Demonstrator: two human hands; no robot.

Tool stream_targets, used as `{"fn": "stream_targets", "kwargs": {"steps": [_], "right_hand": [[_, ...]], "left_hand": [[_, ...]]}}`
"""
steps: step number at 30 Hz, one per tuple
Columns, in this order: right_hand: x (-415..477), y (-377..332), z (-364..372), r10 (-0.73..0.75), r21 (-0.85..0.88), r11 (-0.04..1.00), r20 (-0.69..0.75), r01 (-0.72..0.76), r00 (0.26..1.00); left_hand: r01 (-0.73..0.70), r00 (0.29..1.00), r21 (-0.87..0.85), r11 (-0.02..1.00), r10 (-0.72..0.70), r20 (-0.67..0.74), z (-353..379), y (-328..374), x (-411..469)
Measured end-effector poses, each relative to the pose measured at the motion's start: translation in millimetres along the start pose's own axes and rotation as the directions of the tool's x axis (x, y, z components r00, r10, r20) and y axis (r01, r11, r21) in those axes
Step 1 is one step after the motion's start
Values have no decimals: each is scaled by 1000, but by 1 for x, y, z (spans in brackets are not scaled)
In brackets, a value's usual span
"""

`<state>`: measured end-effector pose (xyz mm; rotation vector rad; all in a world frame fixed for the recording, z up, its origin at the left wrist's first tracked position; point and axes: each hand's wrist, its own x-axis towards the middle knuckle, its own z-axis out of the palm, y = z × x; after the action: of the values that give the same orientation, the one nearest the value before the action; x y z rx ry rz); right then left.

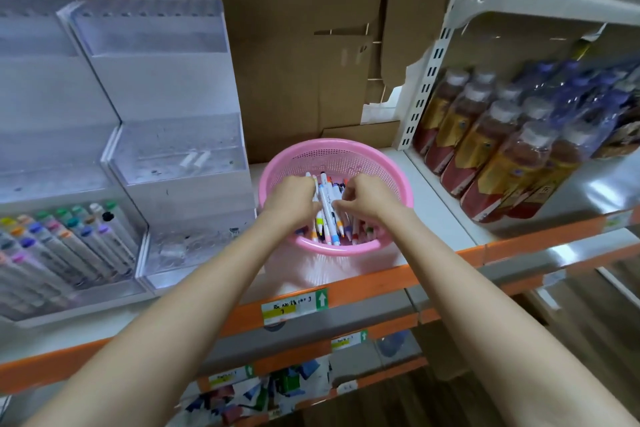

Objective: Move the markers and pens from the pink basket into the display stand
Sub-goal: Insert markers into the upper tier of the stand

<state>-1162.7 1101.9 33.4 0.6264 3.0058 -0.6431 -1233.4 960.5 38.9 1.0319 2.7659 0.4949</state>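
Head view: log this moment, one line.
phase: pickup | left hand: grips pens | right hand: pinches pens | pink basket: on shelf | display stand: beside basket

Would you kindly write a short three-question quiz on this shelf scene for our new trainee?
1. True or false: the left hand and the right hand both reach into the round pink plastic basket, fingers on the white-barrelled pens.
2. Where does the clear tiered acrylic display stand sit relative to the basket? A) to its left B) to its right C) on the shelf below
3. Fill in: the plastic bottles with red-and-yellow labels are on the basket's ____ side.
Key: 1 true; 2 A; 3 right.
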Motion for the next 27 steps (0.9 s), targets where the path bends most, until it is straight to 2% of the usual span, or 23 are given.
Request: {"fn": "stream_targets", "kwargs": {"steps": [8, 14, 18, 23, 27], "right_hand": [[0, -1, -2, 29, 91, 995, 86, -37, 996], [0, 1, -3, 50, 172, 984, 5, -50, 999], [0, 2, -4, 43, 227, 973, -55, -30, 998], [-8, 1, -9, 6, 423, 904, -159, 63, 987], [-13, -1, -13, -85, 392, 896, -306, 207, 948]], "left_hand": [[38, 997, -201, 979, -22, 79, -12, -8, 7], [94, 992, -282, 955, -66, 108, -11, -7, 8], [103, 993, -510, 854, -118, 3, -11, -9, 8], [-32, 990, -715, 699, -79, -121, -13, -12, 2], [-182, 967, -730, 659, -15, -254, -18, -8, -2]]}}
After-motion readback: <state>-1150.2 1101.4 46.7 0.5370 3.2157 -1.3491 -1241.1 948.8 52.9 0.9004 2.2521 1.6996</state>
